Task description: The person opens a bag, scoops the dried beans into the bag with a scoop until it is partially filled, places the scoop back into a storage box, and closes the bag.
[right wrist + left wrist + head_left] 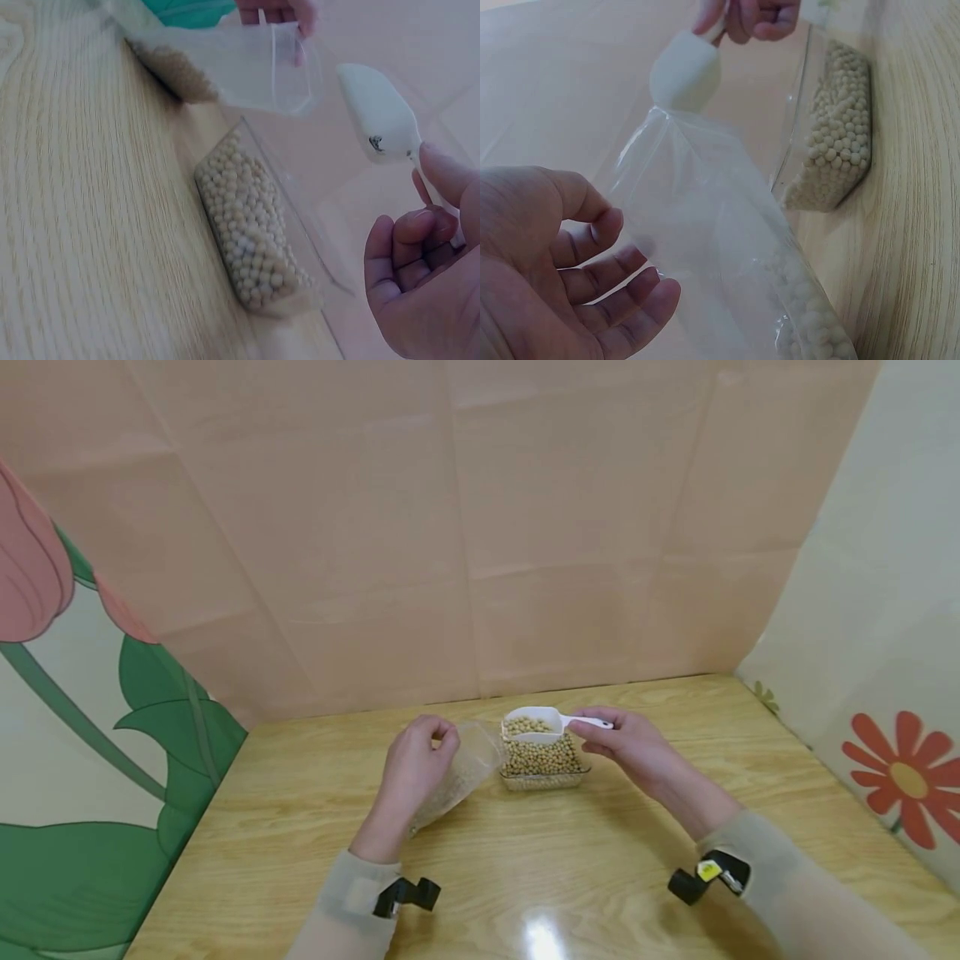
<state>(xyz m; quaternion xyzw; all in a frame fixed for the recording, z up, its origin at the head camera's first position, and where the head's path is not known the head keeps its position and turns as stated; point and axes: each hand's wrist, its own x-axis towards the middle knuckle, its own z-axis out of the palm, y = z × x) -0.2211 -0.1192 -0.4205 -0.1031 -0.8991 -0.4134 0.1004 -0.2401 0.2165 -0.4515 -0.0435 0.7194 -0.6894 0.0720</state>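
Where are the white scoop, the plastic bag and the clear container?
White scoop [381, 114], right wrist view: underside of its bowl.
Plastic bag [716, 202], left wrist view: middle of its side.
Clear container [543, 782], head view: its front wall.

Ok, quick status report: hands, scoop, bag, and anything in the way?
Right hand gripping scoop, loaded with beans, above tub. Left hand holding bag, some beans inside. Nothing visible between scoop and bag.

Downward head view (wrist views closer)
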